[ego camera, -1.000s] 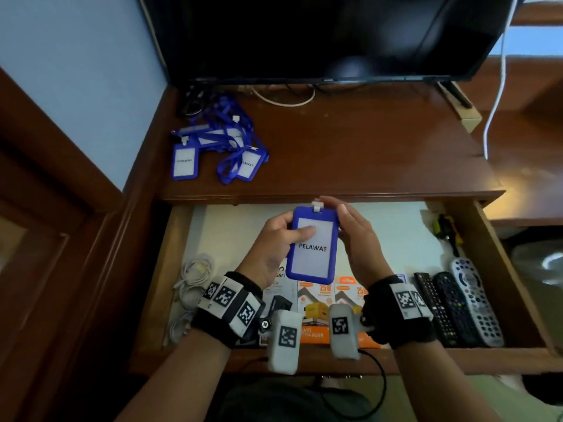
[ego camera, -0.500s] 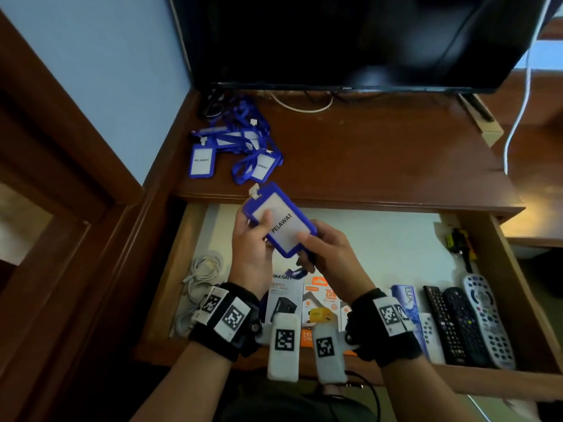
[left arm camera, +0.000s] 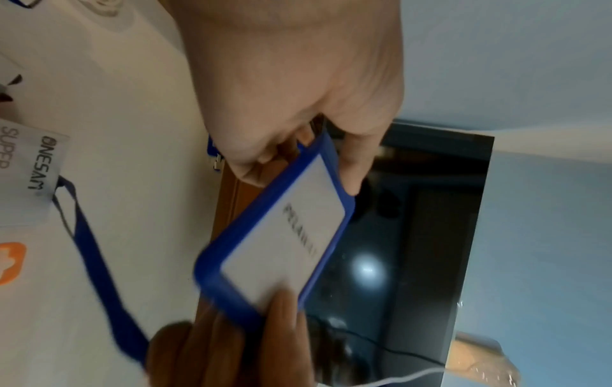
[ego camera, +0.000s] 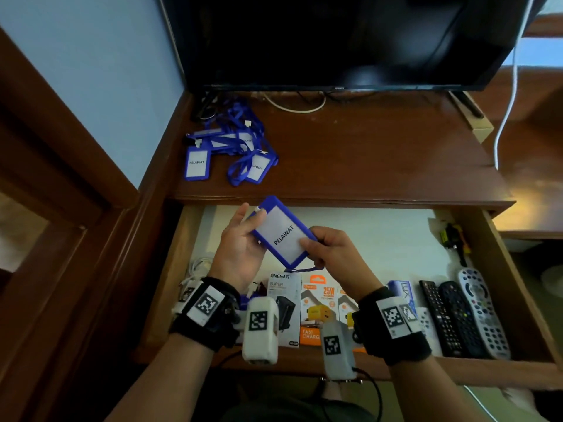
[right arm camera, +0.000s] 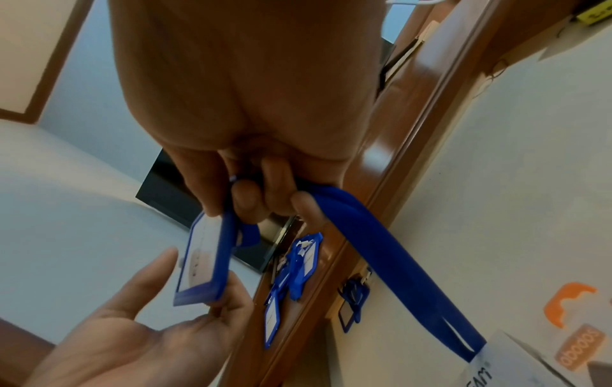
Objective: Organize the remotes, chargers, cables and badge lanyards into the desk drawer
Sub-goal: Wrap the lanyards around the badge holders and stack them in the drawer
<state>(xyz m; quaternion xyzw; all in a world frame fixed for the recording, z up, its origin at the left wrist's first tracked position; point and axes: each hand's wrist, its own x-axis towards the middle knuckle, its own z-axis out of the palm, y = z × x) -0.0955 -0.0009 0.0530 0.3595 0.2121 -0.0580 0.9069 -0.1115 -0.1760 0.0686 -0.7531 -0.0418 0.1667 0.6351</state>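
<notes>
A blue badge holder (ego camera: 281, 236) with a white PELAWAT card hangs tilted over the open drawer (ego camera: 475, 365), its clip end up and left. My left hand (ego camera: 243, 239) has fingers curled behind that clip end, thumb raised beside it. My right hand (ego camera: 330, 254) pinches the lower end, thumb on the card, and grips the folded blue strap (right arm camera: 380, 241) in curled fingers. The strap's loop hangs toward the charger boxes (ego camera: 316, 306). More blue badge lanyards (ego camera: 231, 150) lie in a tangle on the desk top's back left.
In the drawer, white cables (ego camera: 198, 266) lie front left, three remotes (ego camera: 457, 318) front right, small tools (ego camera: 454, 239) at the right wall. The drawer's white floor behind my hands is bare. A dark TV (ego camera: 335, 41) stands at the back; a white cord (ego camera: 511, 86) hangs right.
The badge holder turned from upright to tilted with its top to the left. My right hand slid from its side to the lower end. My left thumb lifted off the card face.
</notes>
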